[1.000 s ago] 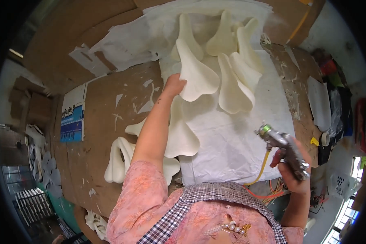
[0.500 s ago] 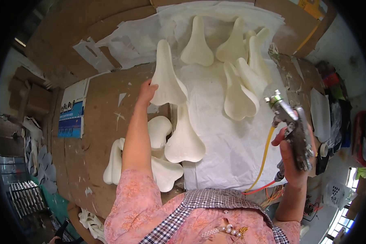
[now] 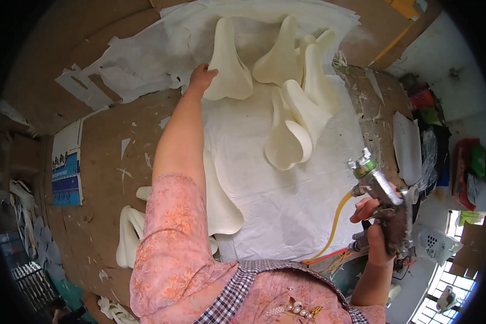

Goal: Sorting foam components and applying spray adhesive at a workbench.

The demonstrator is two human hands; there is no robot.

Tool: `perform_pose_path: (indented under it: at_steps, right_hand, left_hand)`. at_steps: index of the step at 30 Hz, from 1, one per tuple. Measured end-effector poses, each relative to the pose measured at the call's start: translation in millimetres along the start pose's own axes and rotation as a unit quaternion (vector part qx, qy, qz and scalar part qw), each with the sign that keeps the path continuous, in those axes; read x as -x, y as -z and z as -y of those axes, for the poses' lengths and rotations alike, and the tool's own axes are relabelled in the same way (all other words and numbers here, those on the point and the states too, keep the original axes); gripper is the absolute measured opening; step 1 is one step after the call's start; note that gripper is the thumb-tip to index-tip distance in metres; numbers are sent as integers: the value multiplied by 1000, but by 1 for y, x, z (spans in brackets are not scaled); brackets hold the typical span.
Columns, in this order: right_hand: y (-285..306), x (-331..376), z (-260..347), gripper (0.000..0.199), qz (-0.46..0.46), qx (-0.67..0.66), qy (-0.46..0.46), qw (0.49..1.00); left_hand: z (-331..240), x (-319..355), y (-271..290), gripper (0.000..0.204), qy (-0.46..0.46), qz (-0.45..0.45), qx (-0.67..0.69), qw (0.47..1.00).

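a brown worktable [image 3: 100,156] carries a large white sheet [image 3: 286,200] that runs from its far edge down to its near edge. on the sheet lie cream saddle-shaped foam pieces: one [image 3: 229,65] near the far edge, a cluster [image 3: 299,116] toward the right edge, one [image 3: 221,200] by the near edge under the person's sleeve. the left hand [image 3: 201,78] reaches to the far piece, fingers curled on its left rim. the right hand [image 3: 375,227], off the near right corner, is wrapped tight round a metal spray gun [image 3: 380,197] with a yellow hose [image 3: 335,227], well apart from the pieces.
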State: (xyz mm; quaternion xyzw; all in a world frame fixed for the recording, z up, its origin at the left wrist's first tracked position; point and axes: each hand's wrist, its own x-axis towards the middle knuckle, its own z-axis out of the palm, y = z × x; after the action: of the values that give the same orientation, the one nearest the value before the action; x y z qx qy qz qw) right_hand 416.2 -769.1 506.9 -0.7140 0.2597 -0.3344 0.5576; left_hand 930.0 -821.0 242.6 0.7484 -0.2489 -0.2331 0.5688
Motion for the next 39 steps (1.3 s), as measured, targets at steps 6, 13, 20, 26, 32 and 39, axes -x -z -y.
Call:
perform_pose_path:
  at_steps: [6,13,20,26,32,39]
  right_hand:
    - [-3,14,-38,61,121,20,-28,992]
    - [2,44,-52,50,172,72,-36,982]
    - [3,48,-52,54,247,43,-47,967]
    - [58,87,-39,53,159,118,-44,979]
    - [88,126,-20,54,73,138,-63,986]
    - [100,149,17,58,45,102,-94,989]
  left_hand:
    - [-17,84,42,34,-51,-79,-231,968]
    - [-95,345,154,38,79,-159,25,984]
    - [12,690,341,45,339,-344,35,875]
    - [-21,553,249,57,110,-534,-579,606]
    - [-17,283,37,32,-30,-91,-125,988]
    - [-16,249,-142,63,194,124,-307,923]
